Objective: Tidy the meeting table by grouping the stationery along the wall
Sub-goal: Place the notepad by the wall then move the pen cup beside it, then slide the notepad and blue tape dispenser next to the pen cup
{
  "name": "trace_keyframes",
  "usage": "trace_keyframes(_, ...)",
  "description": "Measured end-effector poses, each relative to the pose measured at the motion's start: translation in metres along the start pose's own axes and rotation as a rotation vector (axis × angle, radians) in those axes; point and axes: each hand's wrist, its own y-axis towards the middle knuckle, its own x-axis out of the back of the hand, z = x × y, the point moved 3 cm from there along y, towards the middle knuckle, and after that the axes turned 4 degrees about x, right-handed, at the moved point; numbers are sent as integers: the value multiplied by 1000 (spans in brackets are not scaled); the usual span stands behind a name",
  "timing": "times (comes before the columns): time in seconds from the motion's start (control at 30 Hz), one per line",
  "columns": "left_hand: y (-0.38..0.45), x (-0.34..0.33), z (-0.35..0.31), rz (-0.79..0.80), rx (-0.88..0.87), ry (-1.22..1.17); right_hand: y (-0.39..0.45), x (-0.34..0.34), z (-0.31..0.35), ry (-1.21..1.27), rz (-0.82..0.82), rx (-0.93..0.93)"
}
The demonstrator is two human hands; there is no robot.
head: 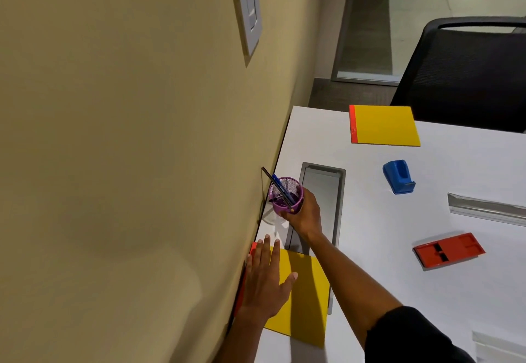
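1. Head view: the purple wire-mesh pen cup [286, 195], with a blue pen [280, 186] and a dark pen [270, 177] leaning out of it toward the beige wall [128, 135], sits at the wall edge of the white meeting table [398, 263].
2. The right hand [304, 214] grasps the cup, fingers curled round its side.
3. The left hand [264, 280] lies flat, fingers straight and spread, pressing the near yellow notepad with a red binding strip [304, 291], which lies against the wall.
4. Just beside the cup, a grey rectangular cable hatch [321, 192] is set into the tabletop.
5. Farther out lie a 2nd yellow notepad [385, 125], a blue plastic tape dispenser [398, 176] and a shallow red desk tray [448, 250], well apart from each other.
6. A black mesh office chair [466, 72] stands behind the far table edge.
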Motion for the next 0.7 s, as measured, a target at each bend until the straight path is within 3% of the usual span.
trace_keyframes(0.43,-20,20,-8,-37,-46,3,-50,31,2,-178,11,-77)
trace_keyframes(0.7,-65,41,-30,-108,-128,58,-122,74,11,-423,19,20)
